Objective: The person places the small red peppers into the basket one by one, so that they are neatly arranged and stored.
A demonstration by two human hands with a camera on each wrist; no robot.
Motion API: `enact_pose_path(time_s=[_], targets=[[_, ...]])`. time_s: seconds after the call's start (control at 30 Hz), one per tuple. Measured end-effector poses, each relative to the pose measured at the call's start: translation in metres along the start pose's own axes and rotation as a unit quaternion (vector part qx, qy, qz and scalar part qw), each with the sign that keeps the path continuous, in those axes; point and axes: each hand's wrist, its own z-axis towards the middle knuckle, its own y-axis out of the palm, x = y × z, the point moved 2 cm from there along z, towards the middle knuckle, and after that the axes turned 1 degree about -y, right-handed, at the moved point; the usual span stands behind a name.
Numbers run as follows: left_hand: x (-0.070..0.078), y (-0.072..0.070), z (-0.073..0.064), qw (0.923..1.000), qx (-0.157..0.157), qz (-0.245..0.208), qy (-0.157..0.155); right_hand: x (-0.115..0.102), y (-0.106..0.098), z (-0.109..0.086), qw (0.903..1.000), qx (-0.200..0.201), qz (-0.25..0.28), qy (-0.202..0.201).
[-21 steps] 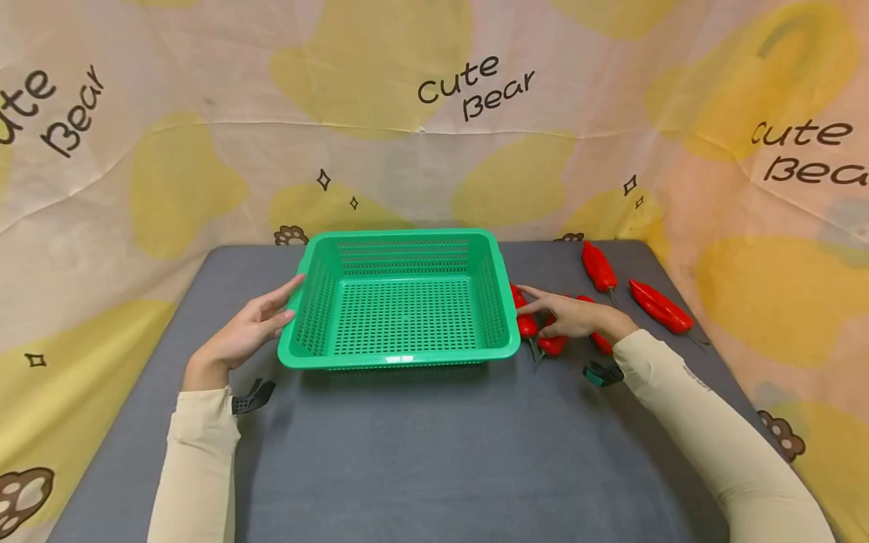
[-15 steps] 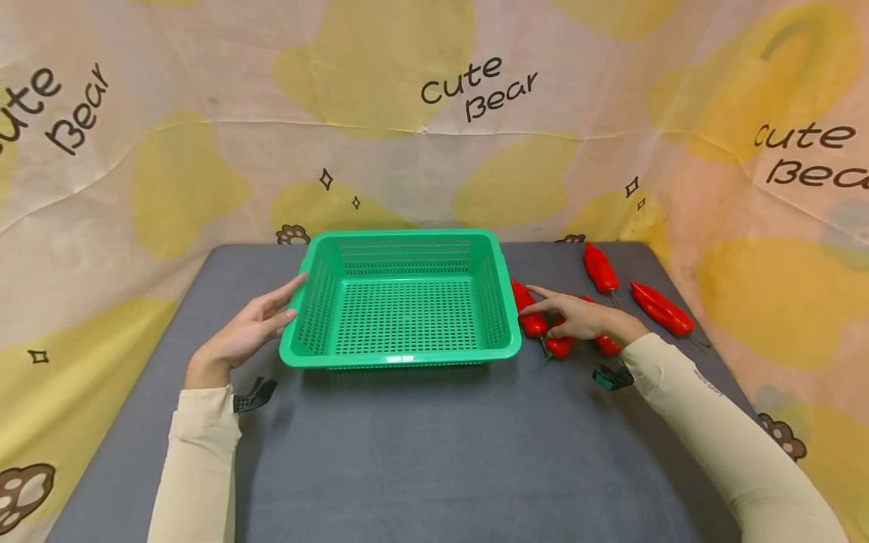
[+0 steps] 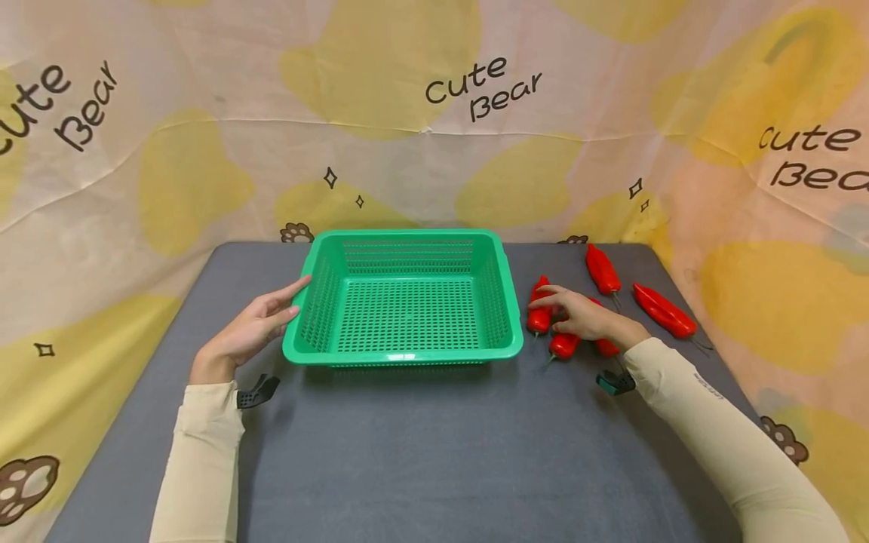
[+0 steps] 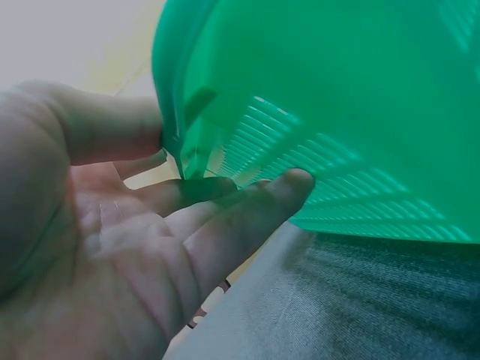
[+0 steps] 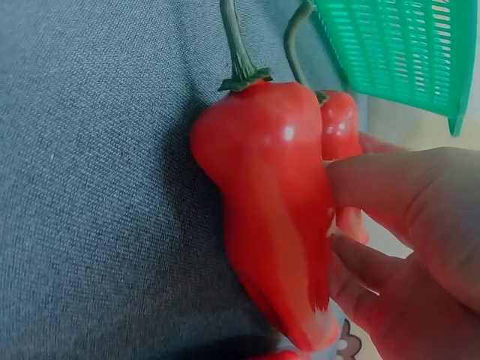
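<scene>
A green plastic basket (image 3: 407,313) with slotted walls stands mid-table in the head view. My left hand (image 3: 261,324) touches its left side; in the left wrist view the thumb lies at the rim (image 4: 169,82) and mostly straight fingers reach along the outer wall. Right of the basket, my right hand (image 3: 580,313) holds a red pepper (image 3: 538,323), fingers across its far side. In the right wrist view the thumb partly hides that pepper (image 5: 340,124). Another red pepper (image 3: 563,347) lies beneath the hand, large in the right wrist view, its green stem (image 5: 238,41) showing.
A third red pepper (image 3: 606,348) lies partly hidden under the right wrist. Two more, a red pepper (image 3: 603,270) and a long red pepper (image 3: 664,311), lie at the back right. Grey cloth (image 3: 407,452) covers the table; a patterned curtain (image 3: 380,166) surrounds its back and sides.
My right hand has moved slightly right, and the pepper beside the basket has shifted right with it, away from the rim, turning more upright in view. The left hand stays at the basket.
</scene>
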Motion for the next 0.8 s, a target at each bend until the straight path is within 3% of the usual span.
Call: enact_pose_path(time_s=[0.3, 0.5, 0.8], targets=[[-0.003, 0.005, 0.005, 0.9993, -0.012, -0.028, 0.022, 0.01, 0.005, 0.002, 0.9948, 0.081, -0.06, -0.013], [-0.006, 0.009, 0.009, 0.9988, -0.013, -0.037, 0.028, 0.013, -0.002, -0.008, 0.99, 0.137, -0.026, 0.021], [-0.007, 0.014, 0.02, 0.9987, 0.001, -0.041, 0.029, 0.013, -0.025, -0.016, 0.9805, 0.192, 0.017, 0.038]])
